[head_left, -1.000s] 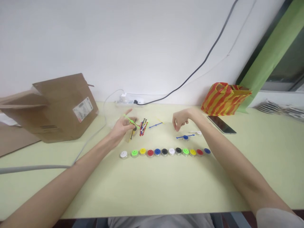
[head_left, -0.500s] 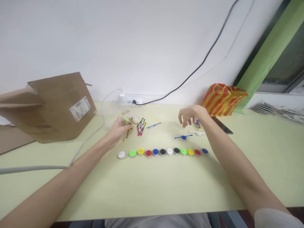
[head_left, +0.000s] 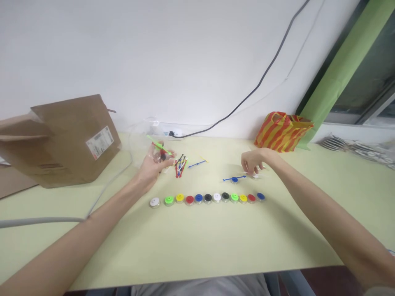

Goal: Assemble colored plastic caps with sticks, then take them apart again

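My left hand (head_left: 152,164) is closed round several small plastic arrows, among them a bright green arrow (head_left: 159,144) and red and dark ones. Right beside its fingertips lies a pile of coloured arrows (head_left: 180,167). A single blue arrow (head_left: 197,164) rests to the right of that pile. My right hand (head_left: 254,160) points down with curled fingers over a white disc (head_left: 255,176); what its fingertips hold is hidden. Just left of it, a blue arrow sits across a blue disc (head_left: 234,179). Nearer to me runs a row of coloured discs on clear bases (head_left: 207,198).
An open cardboard box (head_left: 74,139) stands at the left, with a grey cable (head_left: 106,193) in front. Clear plastic lies behind my left hand near a power strip (head_left: 177,133). A striped bag (head_left: 282,131) and wrapped stacks (head_left: 358,148) are at the back right.
My right hand has lowered and its fingers have curled in over the white disc. My left hand has turned, lifting the green arrow higher. The view has shifted slightly.
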Tool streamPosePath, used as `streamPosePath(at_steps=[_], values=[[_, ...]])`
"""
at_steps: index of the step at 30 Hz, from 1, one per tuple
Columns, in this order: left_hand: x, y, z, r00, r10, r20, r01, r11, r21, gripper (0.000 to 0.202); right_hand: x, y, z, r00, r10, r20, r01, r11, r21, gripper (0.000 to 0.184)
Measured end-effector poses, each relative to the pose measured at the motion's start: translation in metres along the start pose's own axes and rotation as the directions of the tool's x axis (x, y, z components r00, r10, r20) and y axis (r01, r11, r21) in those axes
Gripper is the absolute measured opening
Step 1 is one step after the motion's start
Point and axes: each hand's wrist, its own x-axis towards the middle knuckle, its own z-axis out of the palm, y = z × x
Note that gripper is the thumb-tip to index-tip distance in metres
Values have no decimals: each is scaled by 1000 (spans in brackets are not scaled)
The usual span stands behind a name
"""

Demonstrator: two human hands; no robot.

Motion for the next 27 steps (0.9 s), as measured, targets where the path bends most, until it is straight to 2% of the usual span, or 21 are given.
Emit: streamPosePath(at_steps=[4,6,7,9,10,12,14,15,16,18,20,22,25,27], values=[[-6,5,5,997,-27,73,27,1000,11,87,-6,-9,-6,997,-63,-41,63,998,-17,22],[-8,7,6,992,-34,123,31,999,28,85,-25,-20,-17,973,-185,-137,187,982,0,15],[-10,8,6,989,-34,145,29,999,39,84,-38,-27,-23,935,-276,-224,284,959,7,12],[-12,9,8,983,-37,180,27,998,58,85,-65,-46,-33,807,-425,-411,463,886,-6,11],[-14,10,9,979,-37,200,25,998,64,85,-78,-57,-36,724,-487,-489,555,832,-7,13],[-16,11,10,968,-37,247,20,997,72,85,-97,-81,-39,505,-585,-635,749,663,-15,20],[-17,10,10,953,-40,299,17,997,80,85,-107,-107,-38,274,-605,-748,899,438,-25,27],[-17,10,10,946,-40,322,13,996,85,86,-109,-120,-35,181,-593,-784,943,332,-33,30],[-18,9,10,939,-39,341,8,996,91,87,-111,-132,-33,110,-572,-813,969,244,-41,33],[-18,9,9,926,-36,375,-4,994,105,88,-112,-153,-26,15,-502,-865,989,132,-60,37],[-19,10,8,914,-44,404,-6,993,122,87,-110,-168,-20,-29,-402,-915,992,98,-74,38],[-20,11,9,898,-65,435,2,990,144,87,-108,-178,-15,-42,-312,-949,991,105,-78,38],[-22,13,10,874,-99,475,6,981,192,91,-102,-183,-10,-33,-258,-966,988,139,-71,36],[-23,12,11,866,-117,486,10,976,218,94,-98,-184,-8,-2,-311,-950,981,184,-62,33]])
